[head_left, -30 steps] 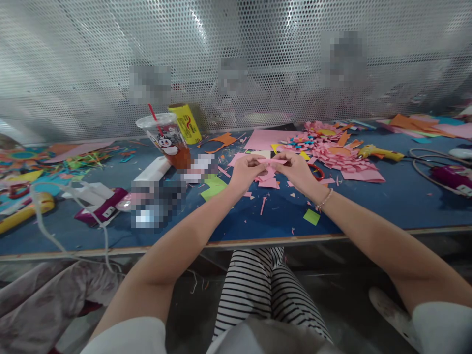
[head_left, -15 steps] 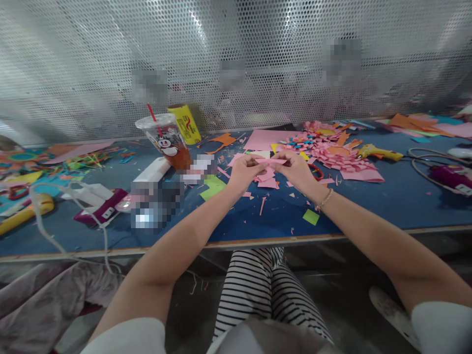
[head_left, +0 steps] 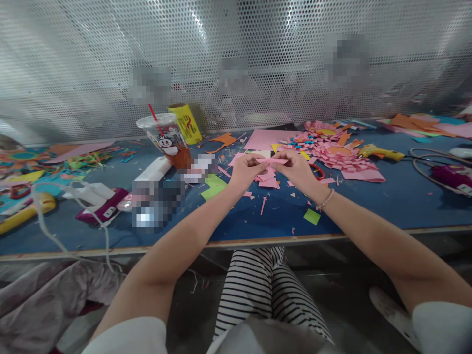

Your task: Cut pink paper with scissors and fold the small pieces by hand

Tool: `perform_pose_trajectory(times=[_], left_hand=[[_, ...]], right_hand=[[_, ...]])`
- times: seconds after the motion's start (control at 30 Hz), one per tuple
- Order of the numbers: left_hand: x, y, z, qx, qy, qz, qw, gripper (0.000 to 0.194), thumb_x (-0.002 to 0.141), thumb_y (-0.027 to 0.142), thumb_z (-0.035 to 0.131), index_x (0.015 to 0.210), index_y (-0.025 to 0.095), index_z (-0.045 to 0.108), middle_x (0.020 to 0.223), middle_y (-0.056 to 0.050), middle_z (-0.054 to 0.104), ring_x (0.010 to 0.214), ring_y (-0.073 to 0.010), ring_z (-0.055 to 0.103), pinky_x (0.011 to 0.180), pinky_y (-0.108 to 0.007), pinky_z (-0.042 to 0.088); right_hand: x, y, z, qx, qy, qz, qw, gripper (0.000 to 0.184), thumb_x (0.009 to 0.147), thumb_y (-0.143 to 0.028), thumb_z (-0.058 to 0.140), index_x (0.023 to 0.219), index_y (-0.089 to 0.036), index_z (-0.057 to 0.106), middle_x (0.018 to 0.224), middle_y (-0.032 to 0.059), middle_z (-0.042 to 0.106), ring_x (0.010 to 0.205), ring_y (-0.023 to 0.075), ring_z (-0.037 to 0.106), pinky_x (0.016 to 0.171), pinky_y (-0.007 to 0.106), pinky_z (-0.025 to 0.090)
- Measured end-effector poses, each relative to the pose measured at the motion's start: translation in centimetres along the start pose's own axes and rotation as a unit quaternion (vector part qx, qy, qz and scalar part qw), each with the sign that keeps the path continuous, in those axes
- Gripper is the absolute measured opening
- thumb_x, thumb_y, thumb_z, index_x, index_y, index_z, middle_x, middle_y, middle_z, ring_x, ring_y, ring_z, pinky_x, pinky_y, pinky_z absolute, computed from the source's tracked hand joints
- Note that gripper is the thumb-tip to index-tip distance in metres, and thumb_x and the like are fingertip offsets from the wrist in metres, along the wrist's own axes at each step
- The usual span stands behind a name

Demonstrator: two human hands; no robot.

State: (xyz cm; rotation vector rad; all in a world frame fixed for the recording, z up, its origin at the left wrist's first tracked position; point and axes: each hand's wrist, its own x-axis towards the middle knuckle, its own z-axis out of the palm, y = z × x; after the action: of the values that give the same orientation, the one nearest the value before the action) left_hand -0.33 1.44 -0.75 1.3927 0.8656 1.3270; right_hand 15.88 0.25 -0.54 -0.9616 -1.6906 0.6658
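A narrow strip of pink paper (head_left: pixel 272 161) is stretched between my two hands, just above the table. My left hand (head_left: pixel 248 169) pinches its left end between thumb and fingers. At the other end, my right hand (head_left: pixel 293 167) pinches it in the same way. Beneath the hands lie loose pink paper pieces (head_left: pixel 268 182). Red-handled scissors (head_left: pixel 317 172) lie partly hidden behind my right hand. To the right of the hands, pink fringed paper flowers (head_left: pixel 337 151) rest on the table beside a pink sheet.
A plastic cup (head_left: pixel 167 142) with a red straw stands left, near a yellow can (head_left: pixel 187 123). A yellow glue gun (head_left: pixel 381 152) lies right. Purple power strips (head_left: pixel 105 209) with cables sit at both sides. Green paper (head_left: pixel 311 216) and scraps are scattered about. A perforated metal panel (head_left: pixel 236 29) borders the back.
Almost nothing differs. Both hands keep their pinch on the pink paper strip, and the view has shifted very slightly.
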Motion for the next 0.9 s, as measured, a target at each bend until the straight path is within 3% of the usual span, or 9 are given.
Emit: perform_pose_trajectory(times=[0.57, 0.9], left_hand=[[-0.24, 0.1, 0.07, 0.014, -0.025, 0.029, 0.999, 0.026, 0.06, 0.029, 0.074, 0.077, 0.013, 0.062, 0.062, 0.001, 0.062, 0.056, -0.0079, 0.06, 0.061, -0.023, 0.053], [-0.32, 0.33, 0.23, -0.04, 0.012, 0.01, 0.999, 0.032, 0.058, 0.038, 0.075, 0.077, 0.014, 0.065, 0.063, 0.001, 0.063, 0.056, -0.009, 0.061, 0.067, -0.029, 0.055]], right_hand=[[-0.08, -0.51, -0.02, -0.022, 0.018, -0.002, 1.0, 0.016, 0.075, -0.031, 0.058, 0.08, -0.018, 0.066, 0.072, 0.0025, 0.063, 0.063, 0.0134, 0.053, 0.06, 0.028, 0.042], [-0.15, -0.51, -0.09, -0.005, 0.026, -0.004, 1.0, 0.018, 0.074, -0.034, 0.06, 0.075, -0.017, 0.064, 0.068, 0.0023, 0.061, 0.064, 0.0139, 0.053, 0.061, 0.028, 0.041]])
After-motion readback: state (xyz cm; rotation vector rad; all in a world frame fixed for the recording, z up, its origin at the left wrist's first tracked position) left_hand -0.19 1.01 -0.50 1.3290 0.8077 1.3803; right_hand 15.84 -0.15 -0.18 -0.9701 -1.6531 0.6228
